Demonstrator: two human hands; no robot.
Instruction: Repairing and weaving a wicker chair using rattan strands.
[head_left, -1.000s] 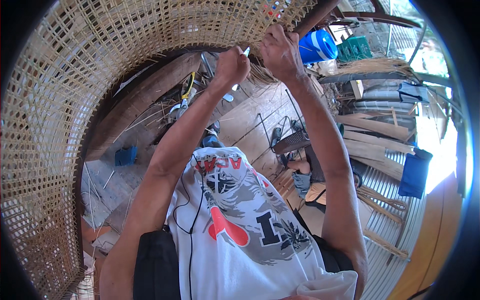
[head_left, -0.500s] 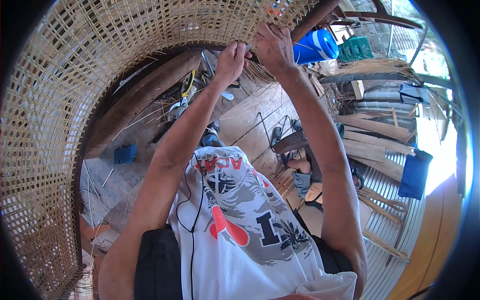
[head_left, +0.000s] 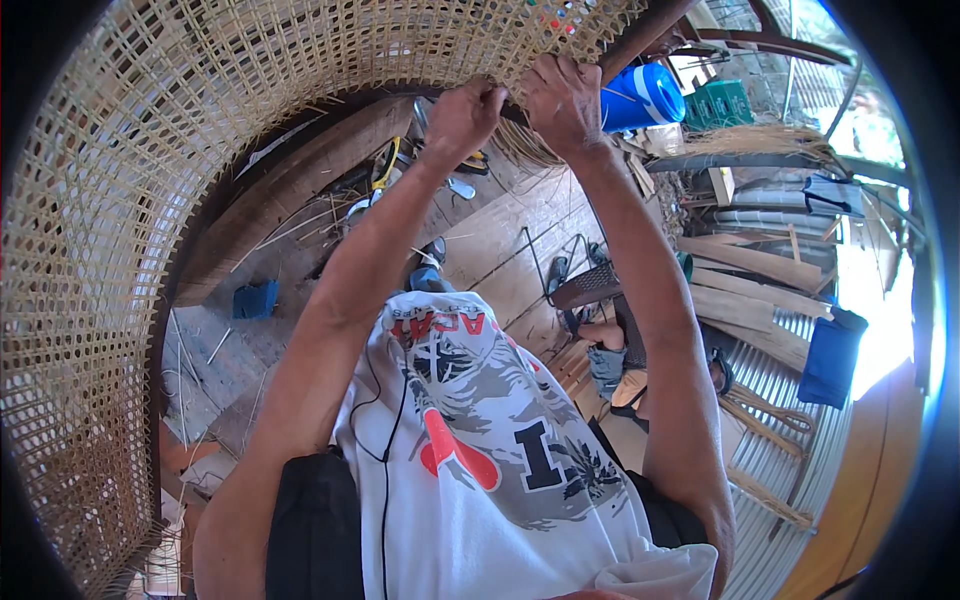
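Observation:
A large curved panel of woven cane (head_left: pixel 110 200) fills the left and top of the view, edged by a dark wooden frame (head_left: pixel 195 260). At its upper edge my left hand (head_left: pixel 465 122) is closed, thumb and fingers pinched together just below the weave. What it grips is hidden by the fingers. Close beside it on the right, my right hand (head_left: pixel 565 105) curls its fingers onto the cane near the frame's corner. Loose cane strands (head_left: pixel 530 145) hang below, between the hands.
Yellow-handled tools (head_left: pixel 390 165) lie on the floor beneath the frame, near a blue scrap (head_left: pixel 256 299). A blue drum (head_left: pixel 643 97) and green crate (head_left: pixel 718 104) stand beyond my right hand. Another person's bent leg (head_left: pixel 605 340) shows at right, near stacked planks (head_left: pixel 750 262).
My left hand has turned, its back now covering the pale thing seen between the hands before. Both hands sit slightly further right, as the whole view has shifted a little.

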